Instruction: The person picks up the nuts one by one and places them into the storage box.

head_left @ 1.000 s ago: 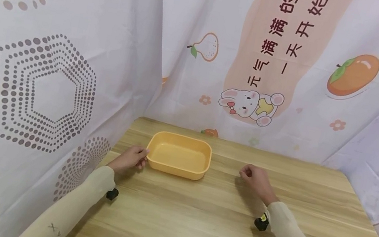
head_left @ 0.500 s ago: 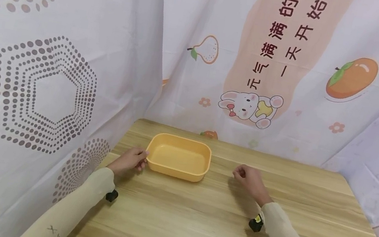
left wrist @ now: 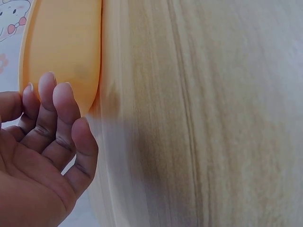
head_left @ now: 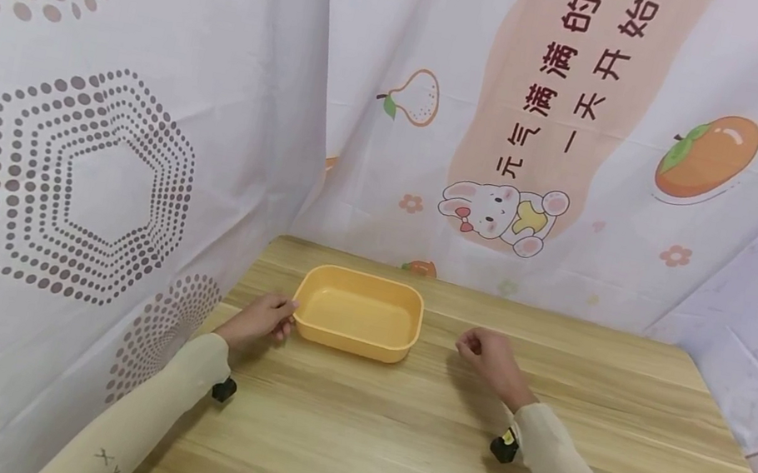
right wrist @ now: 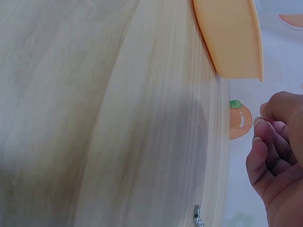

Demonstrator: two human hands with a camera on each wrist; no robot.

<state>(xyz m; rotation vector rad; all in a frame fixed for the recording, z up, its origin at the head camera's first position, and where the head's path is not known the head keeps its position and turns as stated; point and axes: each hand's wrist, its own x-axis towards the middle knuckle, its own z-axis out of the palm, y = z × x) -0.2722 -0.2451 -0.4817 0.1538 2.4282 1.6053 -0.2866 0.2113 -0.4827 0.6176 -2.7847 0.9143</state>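
Note:
A yellow rectangular plastic basin [head_left: 358,313] stands near the back of the wooden table and holds nothing visible. My left hand [head_left: 261,317] pinches its rim at the left end. In the left wrist view the thumb and index fingertip of my left hand [left wrist: 42,156] meet at the rim, and the other fingers are curled beside it. To the right of the basin, apart from it, my right hand [head_left: 490,362] hovers over the table. In the right wrist view the fingers of my right hand [right wrist: 281,161] are loosely curled, thumb near the index fingertip; I see nothing between them.
The wooden table [head_left: 350,443] meets a printed white curtain [head_left: 380,144] at the back and another curtain [head_left: 247,120] along the left. A small shiny metal item [right wrist: 197,215] appears at the bottom of the right wrist view; its kind is unclear.
My right hand has moved left, nearer to the basin. The left hand and the basin have kept their places.

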